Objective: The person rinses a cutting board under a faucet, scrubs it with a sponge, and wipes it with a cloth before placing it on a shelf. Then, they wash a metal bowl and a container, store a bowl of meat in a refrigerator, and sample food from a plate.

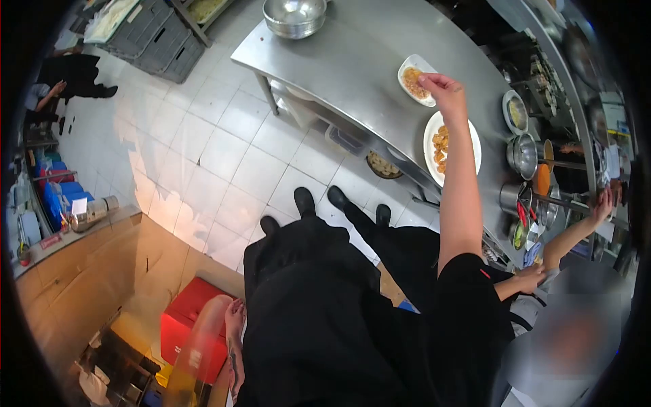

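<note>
My right hand [445,93] reaches over the steel table [352,74], thumb and fingers pinched together at a small white dish [418,100]. Crumbly orange-brown food [411,81] lies in that dish. Whatever is between the fingertips is too small to name. Under my right forearm stands a larger white plate [468,152], partly hidden, with browned food pieces [441,146] on it. Low at my left side hangs my left hand [234,315], fingers loosely curled and seemingly holding nothing. It is beside a red box [183,319].
A co-worker's arm [573,237] reaches to the right, close beside me. Metal bowls [522,156] and a pot [510,198] line the table's right end. Stacked steel bowls [295,19] stand at its far left corner. Grey crates [152,41] sit on the tiled floor.
</note>
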Demonstrator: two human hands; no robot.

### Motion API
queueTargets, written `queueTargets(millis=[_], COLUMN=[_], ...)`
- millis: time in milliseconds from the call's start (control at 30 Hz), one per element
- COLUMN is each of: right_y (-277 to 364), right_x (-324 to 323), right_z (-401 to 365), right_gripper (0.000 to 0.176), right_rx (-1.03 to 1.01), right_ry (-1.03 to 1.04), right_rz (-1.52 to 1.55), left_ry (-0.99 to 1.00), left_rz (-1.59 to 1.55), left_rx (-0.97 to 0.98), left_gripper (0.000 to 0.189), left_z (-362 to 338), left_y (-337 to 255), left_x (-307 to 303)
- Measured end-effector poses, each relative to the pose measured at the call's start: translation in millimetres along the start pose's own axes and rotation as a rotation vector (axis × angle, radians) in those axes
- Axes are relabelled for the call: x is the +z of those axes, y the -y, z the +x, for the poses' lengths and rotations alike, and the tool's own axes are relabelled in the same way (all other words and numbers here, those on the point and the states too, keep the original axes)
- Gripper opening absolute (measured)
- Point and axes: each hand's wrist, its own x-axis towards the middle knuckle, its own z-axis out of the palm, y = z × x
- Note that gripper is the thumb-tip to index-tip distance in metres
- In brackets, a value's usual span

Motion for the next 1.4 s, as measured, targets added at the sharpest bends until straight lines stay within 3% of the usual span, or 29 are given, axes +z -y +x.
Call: queueTargets(millis=[33, 133, 167, 267, 367, 433, 500, 600, 633, 667, 700, 733, 767, 800, 900, 933, 1000, 1067, 1100, 1133, 1167, 1200, 1233, 1267, 1333, 1400], right_y=[21.7, 91.2, 113.2, 174.1, 233.7, 264.1, 296.5, 358.9, 364.7, 390.6, 393.7, 404.9, 409.4, 410.7, 406.1, 377.9, 323.1, 223.7, 154.9, 75.5, 6.3, -66.5, -166.7, -196.2, -240.7, -335.3], right_x=[6.2, 27.9, 35.4, 62.6, 87.1, 108.6, 119.1, 127.2, 132.8, 127.0, 129.7, 133.4, 132.5, 128.2, 97.7, 95.1, 84.7, 89.1, 94.3, 88.9, 72.5, 53.8, 34.4, 0.2, -69.1, -101.5], right_z=[-14.2, -69.0, -89.9, -153.1, -216.1, -255.4, -292.9, -346.8, -362.4, -372.9, -382.3, -418.4, -426.6, -434.7, -449.5, -466.8, -486.8, -509.9, -533.2, -561.2, -601.0, -643.2, -695.9, -750.7, -851.3, -954.2], right_gripper=[0.025, 0.024, 0.023, 0.019, 0.017, 0.018, 0.019, 0.027, 0.028, 0.027, 0.024, 0.024, 0.019, 0.015, 0.02, 0.02, 0.021, 0.022, 0.021, 0.023, 0.025, 0.026, 0.025, 0.028, 0.03, 0.026], right_rx=[-0.002, -0.057, -0.094, -0.06, 0.028, -0.097, -0.093, -0.118, -0.21, -0.184, -0.293, -0.18, -0.29, -0.389, -0.403, -0.484, -0.381, -0.278, -0.099, -0.007, -0.098, 0.128, 0.249, 0.522, 0.808, 1.054], right_ry=[0.034, 0.113, 0.176, 0.324, 0.498, 0.587, 0.75, 1.007, 1.106, 1.263, 1.378, 1.212, 1.271, 1.325, 1.366, 1.16, 1.004, 0.815, 0.671, 0.503, 0.335, 0.37, 0.305, 0.134, -0.093, -0.538], right_rz=[-0.008, 0.035, 0.088, 0.183, 0.214, 0.316, 0.35, 0.397, 0.541, 0.445, 0.491, 0.732, 0.747, 0.766, 0.572, 0.634, 0.568, 0.49, 0.445, 0.094, -0.55, -0.942, -1.046, -0.781, -0.702, -0.649], left_ry=[0.015, 0.094, 0.035, 0.083, 0.039, 0.017, 0.036, 0.024, -0.015, -0.035, -0.047, -0.062, 0.052, 0.065, 0.065, 0.07, 0.093, 0.136, 0.171, 0.207, 0.247, 0.292, 0.335, 0.377, 0.462, 0.553], left_rz=[-0.074, 0.079, 0.081, 0.184, 0.318, 0.334, 0.44, 0.336, 0.394, 0.416, 0.422, 0.379, 0.548, 0.535, 0.486, 0.479, 0.474, 0.509, 0.538, 0.578, 0.625, 0.68, 0.736, 0.795, 0.926, 1.056], left_rx=[0.026, 0.102, 0.027, 0.197, 0.143, 0.158, 0.261, 0.203, 0.236, 0.294, 0.212, 0.421, 0.297, 0.232, 0.217, 0.226, 0.247, 0.27, 0.283, 0.296, 0.305, 0.312, 0.321, 0.326, 0.347, 0.379], left_gripper=[0.038, 0.037, 0.036, 0.036, 0.036, 0.036, 0.035, 0.035, 0.036, 0.036, 0.034, 0.031, 0.043, 0.043, 0.043, 0.043, 0.043, 0.043, 0.043, 0.043, 0.043, 0.043, 0.043, 0.043, 0.043, 0.043], left_z=[16.8, 7.0, 14.6, 62.7, 69.1, 65.9, 70.4, 95.7, 87.7, 81.8, 83.9, 144.0, 104.5, 90.1, 82.5, 80.6, 69.0, 62.2, 58.6, 55.9, 52.8, 49.4, 46.2, 43.4, 33.1, 20.9], left_y=[21.0, -51.1, -53.7, -34.3, -61.8, -71.9, -60.4, -9.6, -7.1, -0.2, 8.8, 89.4, 67.5, 59.0, 65.0, 66.6, 69.0, 67.1, 64.7, 60.0, 54.9, 48.3, 39.1, 31.8, 13.7, -8.6], left_x=[-5.8, -4.9, -6.0, -38.7, -59.4, -76.4, -100.5, -142.1, -150.2, -157.5, -163.9, -181.1, -188.1, -184.0, -174.1, -169.2, -152.0, -133.0, -118.8, -102.4, -84.6, -63.8, -40.2, -12.1, 47.5, 109.7])
